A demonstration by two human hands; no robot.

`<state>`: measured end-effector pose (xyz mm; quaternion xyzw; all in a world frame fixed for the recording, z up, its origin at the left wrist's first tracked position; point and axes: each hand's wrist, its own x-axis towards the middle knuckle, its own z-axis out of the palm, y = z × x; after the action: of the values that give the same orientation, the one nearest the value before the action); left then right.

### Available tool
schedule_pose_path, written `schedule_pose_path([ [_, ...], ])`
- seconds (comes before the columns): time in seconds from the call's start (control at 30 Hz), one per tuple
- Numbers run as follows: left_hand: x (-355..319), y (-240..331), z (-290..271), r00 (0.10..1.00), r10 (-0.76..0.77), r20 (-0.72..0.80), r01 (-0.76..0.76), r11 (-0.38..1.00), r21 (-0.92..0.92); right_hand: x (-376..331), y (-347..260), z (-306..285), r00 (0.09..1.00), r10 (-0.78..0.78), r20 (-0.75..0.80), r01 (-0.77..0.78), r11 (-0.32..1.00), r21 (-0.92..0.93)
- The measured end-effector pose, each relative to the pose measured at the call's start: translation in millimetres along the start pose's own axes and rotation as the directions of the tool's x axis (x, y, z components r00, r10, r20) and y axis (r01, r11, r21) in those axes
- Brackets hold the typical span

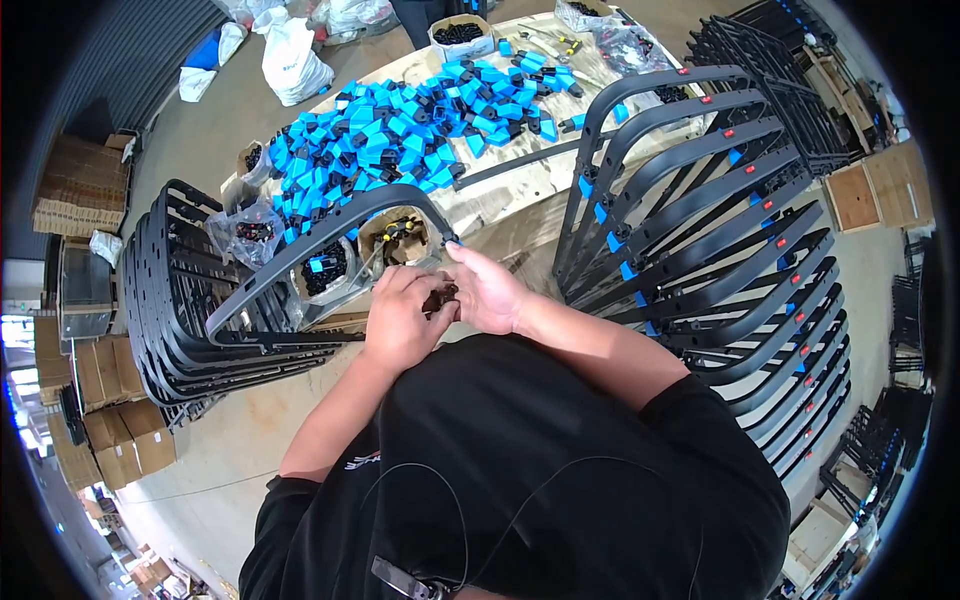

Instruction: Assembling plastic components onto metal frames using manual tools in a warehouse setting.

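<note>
Just hands [440,305] between frame stacks [700,230]

Left hand [403,322] against right hand [487,290]

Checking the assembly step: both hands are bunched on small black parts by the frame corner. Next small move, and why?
Probably pick one small black part out with the left hand and bring it to the black frame corner. The right hand cups the parts right below that corner, and its fingertips already touch the frame.
</note>
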<state>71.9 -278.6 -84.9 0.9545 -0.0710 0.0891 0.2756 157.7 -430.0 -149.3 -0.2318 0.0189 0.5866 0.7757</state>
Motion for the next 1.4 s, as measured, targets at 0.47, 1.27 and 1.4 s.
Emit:
schedule_pose_path([
  [0.47,-12,-41,51,0.835,-0.547,-0.065,0.423,0.712,-0.560,24,-15,-153,0.932,0.188,0.310,-0.255,0.948,0.192],
  [1.27,44,-113,134,0.529,-0.556,0.641,0.639,-0.235,-0.732,61,-47,-66,0.869,-0.490,-0.074,-0.245,-0.294,-0.924],
  [1.4,44,-111,138,0.489,-0.538,0.687,0.599,-0.365,-0.713,59,-49,-57,0.861,-0.489,-0.138,-0.280,-0.230,-0.932],
])
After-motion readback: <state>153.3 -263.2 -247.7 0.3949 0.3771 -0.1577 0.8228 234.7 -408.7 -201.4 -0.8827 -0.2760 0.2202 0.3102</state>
